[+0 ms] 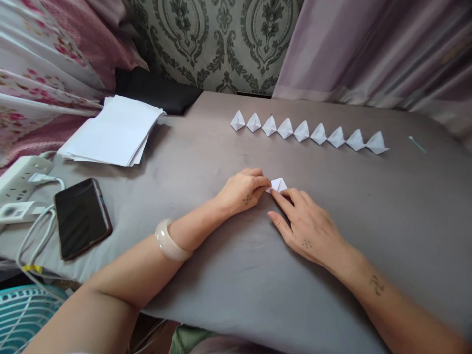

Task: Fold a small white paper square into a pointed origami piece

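A small folded white paper (279, 184) lies on the grey table cover between my two hands. My left hand (246, 191), with a pale bangle (171, 241) on its forearm, pinches the paper's left corner between thumb and fingers. My right hand (309, 228) rests on the table with its fingertips on the near right part of the paper; its thumb is stretched out apart from the fingers. Beyond my hands stands a row of several folded white paper boats (301, 132). The paper's lower edge is partly hidden by my fingers.
A stack of white paper sheets (114, 132) lies at the back left beside a black cloth (158, 91). Nearer are a dark phone (81, 219) and a power strip (22, 179) with white cables. A thin stick (417, 144) lies far right. Curtains (354, 49) border the table.
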Demonstrator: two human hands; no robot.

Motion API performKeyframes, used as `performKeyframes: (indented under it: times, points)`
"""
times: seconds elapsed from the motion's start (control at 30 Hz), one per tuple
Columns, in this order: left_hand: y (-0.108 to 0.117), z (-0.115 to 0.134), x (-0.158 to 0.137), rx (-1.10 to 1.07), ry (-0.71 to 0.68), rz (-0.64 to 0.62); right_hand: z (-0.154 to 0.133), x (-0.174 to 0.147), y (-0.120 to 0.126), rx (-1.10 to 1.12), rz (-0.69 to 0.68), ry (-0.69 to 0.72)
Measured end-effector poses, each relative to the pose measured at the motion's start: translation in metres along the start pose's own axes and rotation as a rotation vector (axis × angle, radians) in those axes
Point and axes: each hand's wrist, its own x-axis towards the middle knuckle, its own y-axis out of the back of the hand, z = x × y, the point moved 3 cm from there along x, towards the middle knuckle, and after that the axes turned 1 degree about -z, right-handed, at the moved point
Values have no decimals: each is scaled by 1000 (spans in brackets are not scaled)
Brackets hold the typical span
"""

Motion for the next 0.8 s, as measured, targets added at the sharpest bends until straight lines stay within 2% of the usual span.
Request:
performKeyframes:
  times: [0.17, 0.3, 0.37, 0.47, 0.6, 0.7, 0.8]
  points:
    - [2, 9, -1, 216, -22, -61, -2, 0, -4, -18, 30, -3]
    - [1, 13, 0, 270, -49, -98, -7, 3, -4, -42, 39, 1]
    - [0, 13, 1, 222, -30, -88, -8, 3, -4, -39, 44, 3]
    - [-1, 8, 4, 51, 72, -34, -2, 4, -4, 21, 68, 5]
    - [-1, 1, 9, -138, 198, -20, 14, 7, -9, 243, 138, -47]
    - [-1, 0, 10, -165, 222, -37, 27, 11, -15, 430, 239, -112]
    - [0, -1, 10, -204, 209, -43, 35, 12, -21, 471, 295, -219]
